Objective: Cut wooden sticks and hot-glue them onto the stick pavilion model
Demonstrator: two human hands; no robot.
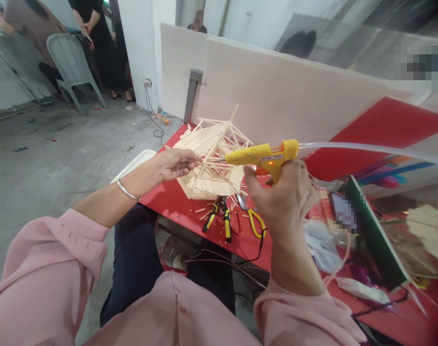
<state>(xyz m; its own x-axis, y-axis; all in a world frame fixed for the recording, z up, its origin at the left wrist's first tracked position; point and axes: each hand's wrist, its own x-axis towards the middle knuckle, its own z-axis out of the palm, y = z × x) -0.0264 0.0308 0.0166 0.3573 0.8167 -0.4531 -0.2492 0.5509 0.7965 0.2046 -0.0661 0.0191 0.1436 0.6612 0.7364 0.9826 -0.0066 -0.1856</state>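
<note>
A yellow glue gun (262, 156) with a small orange light is gripped in my right hand (285, 194), its nozzle pointing left. The nozzle tip is close to a house-like model of thin wooden sticks (211, 182) on the red table (171, 206). My left hand (181, 164) is at the model's left side, fingers pinched together; what they hold, if anything, is too small to make out. A long clear glue stick (348, 145) runs right from the gun's back.
Black-and-yellow pliers (219, 218) and yellow-handled scissors (255, 222) lie before the model. At the right are a plastic bag (321, 245), a phone (343, 210) and a green-sided panel (373, 235). White boards (276, 91) stand behind. Cables hang below the table.
</note>
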